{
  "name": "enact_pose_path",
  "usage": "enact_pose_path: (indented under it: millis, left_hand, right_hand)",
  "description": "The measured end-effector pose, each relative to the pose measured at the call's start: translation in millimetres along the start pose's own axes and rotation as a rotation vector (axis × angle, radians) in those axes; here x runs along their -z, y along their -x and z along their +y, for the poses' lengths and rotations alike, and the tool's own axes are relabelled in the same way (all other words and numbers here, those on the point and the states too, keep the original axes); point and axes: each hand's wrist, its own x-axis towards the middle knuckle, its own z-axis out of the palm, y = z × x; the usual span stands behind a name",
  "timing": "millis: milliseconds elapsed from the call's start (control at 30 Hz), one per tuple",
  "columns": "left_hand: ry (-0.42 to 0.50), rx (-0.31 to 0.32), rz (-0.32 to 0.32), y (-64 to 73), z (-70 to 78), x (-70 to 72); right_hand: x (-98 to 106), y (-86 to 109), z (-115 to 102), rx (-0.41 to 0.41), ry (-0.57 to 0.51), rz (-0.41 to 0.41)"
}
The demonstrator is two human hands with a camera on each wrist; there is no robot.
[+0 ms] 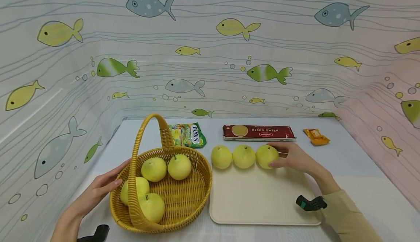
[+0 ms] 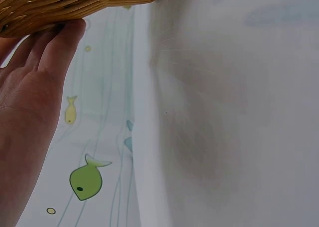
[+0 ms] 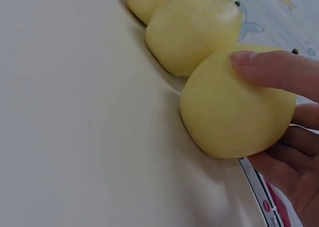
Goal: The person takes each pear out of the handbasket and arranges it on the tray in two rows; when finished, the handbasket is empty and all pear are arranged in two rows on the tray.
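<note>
On the back edge of a cream tray [image 1: 262,198], three round yellow pears stand in a row. My right hand [image 1: 293,157] grips the rightmost pear [image 1: 266,156], thumb on the near side and fingers behind it. In the right wrist view that pear [image 3: 234,107] touches the middle pear [image 3: 194,32]. To the left is a wicker basket [image 1: 183,222] with a tall arched handle, holding several more pears [image 1: 179,167]. My left hand [image 1: 98,187] rests against the basket's left side with its fingers extended. In the left wrist view the fingertips touch the wicker [image 2: 75,7].
Behind the basket lies a green Fox's candy bag [image 1: 188,135]. A dark red Primo Gusto box [image 1: 259,132] lies behind the pear row, with a small orange packet [image 1: 316,136] to its right. A fish-patterned curtain [image 1: 210,70] encloses the white table [image 1: 354,183].
</note>
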Motion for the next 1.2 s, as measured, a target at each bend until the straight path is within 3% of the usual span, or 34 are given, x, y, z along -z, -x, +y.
enact_pose_path:
  millis: [1200]
  left_hand:
    - [-0.005,0.007,0.002,1.1,0.2,0.0]
  right_hand:
    - [-0.1,-0.4,1.4,0.074,-0.031,-0.037]
